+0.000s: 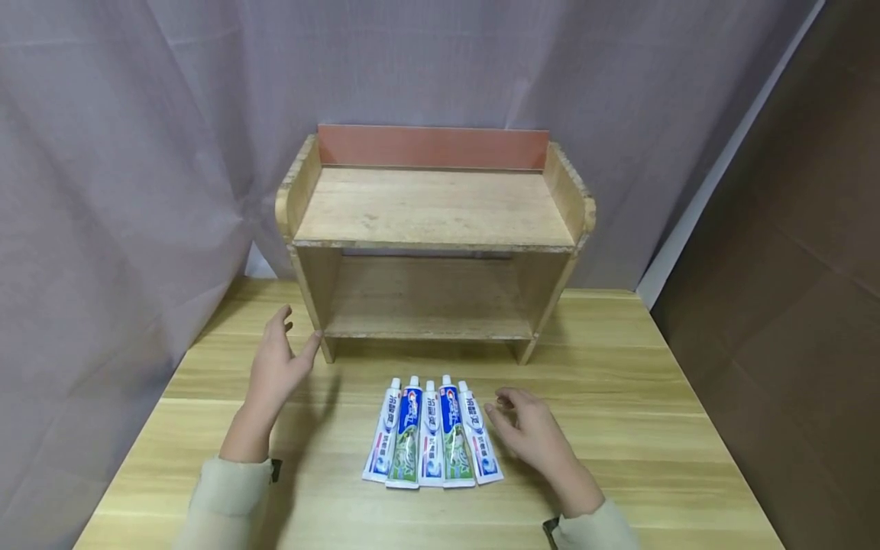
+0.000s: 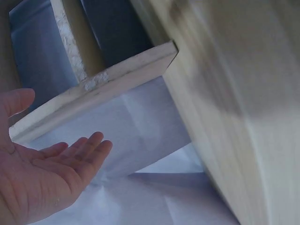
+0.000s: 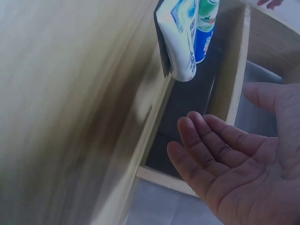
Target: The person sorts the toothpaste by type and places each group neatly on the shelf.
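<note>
Several toothpaste tubes lie side by side on the table, caps toward the wooden shelf [image 1: 433, 208]. White tubes, such as the rightmost toothpaste tube [image 1: 481, 439], alternate with blue-and-green ones, such as the Crest toothpaste tube [image 1: 407, 435]. My left hand [image 1: 276, 372] is raised beside the shelf's left side panel, its fingers loosely extended around nothing; whether the thumb touches the panel, I cannot tell. Just right of the tubes, my right hand [image 1: 536, 433] hovers with relaxed fingers, holding nothing. In the right wrist view, a white tube [image 3: 180, 42] appears beyond the fingertips.
The two-tier shelf stands at the back of the wood-grain table [image 1: 632, 428], with a reddish strip [image 1: 433, 147] along its top rear. A grey curtain [image 1: 412, 61] hangs behind it. At the right rises a brown panel [image 1: 777, 252].
</note>
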`<state>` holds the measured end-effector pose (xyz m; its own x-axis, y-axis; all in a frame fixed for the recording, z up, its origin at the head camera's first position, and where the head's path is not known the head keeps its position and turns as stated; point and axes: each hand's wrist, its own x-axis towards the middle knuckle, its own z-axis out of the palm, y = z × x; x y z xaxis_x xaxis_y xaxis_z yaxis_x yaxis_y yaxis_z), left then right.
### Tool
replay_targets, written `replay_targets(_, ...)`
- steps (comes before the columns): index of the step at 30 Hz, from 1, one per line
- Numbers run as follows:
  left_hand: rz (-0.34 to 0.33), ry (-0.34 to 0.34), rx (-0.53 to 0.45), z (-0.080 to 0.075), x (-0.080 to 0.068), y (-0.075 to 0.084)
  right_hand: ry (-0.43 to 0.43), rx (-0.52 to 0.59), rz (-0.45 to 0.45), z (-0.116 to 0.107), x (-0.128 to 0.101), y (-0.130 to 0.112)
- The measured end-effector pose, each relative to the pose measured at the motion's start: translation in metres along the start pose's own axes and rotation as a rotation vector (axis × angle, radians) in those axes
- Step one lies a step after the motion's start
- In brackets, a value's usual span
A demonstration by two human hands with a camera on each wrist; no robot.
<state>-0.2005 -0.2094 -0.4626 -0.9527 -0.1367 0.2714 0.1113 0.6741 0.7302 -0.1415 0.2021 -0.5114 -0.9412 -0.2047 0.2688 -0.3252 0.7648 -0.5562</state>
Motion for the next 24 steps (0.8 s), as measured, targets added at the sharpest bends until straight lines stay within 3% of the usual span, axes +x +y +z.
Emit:
replay_targets(9,0.019,0.004,0.02,-0.01,0.02,0.012,-0.014,-0.004,0.048,0.006,0.001,-0.006)
replay_targets(15,0.015,-0.003,-0.007,-0.011,0.025,0.014,-0.06,-0.008,0.101,0.012,-0.002,-0.006)
replay_targets(24,0.036,0.012,-0.041,-0.011,0.031,0.018,-0.08,-0.016,0.098,0.015,0.0,-0.009)
